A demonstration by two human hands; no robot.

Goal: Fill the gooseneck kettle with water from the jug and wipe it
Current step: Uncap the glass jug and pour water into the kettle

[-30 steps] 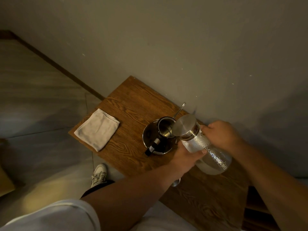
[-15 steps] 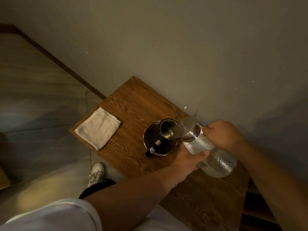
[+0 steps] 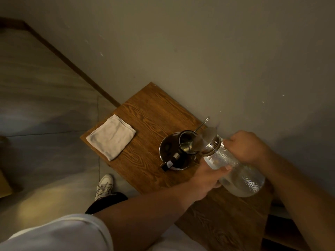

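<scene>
A dark steel gooseneck kettle point(image 3: 170, 153) stands open-topped on the wooden table point(image 3: 150, 109), its thin spout pointing toward the wall and its black handle toward me. A textured glass jug point(image 3: 243, 176) with a metal strainer lid is tipped sharply, its mouth over the kettle's opening. My left hand point(image 3: 206, 180) grips the jug's body from below. My right hand point(image 3: 244, 147) holds the jug's upper side near the neck. Water sits in the jug's lower part; a pouring stream is hard to make out.
A folded pale cloth point(image 3: 111, 136) lies on the table's left corner. The table butts against a grey wall. Below its edge are the floor, my shoe point(image 3: 104, 186) and dark trouser leg. A dark shelf edge shows at the lower right.
The jug has tilted further down and its mouth has come over the kettle's opening. Both hands stayed on the jug.
</scene>
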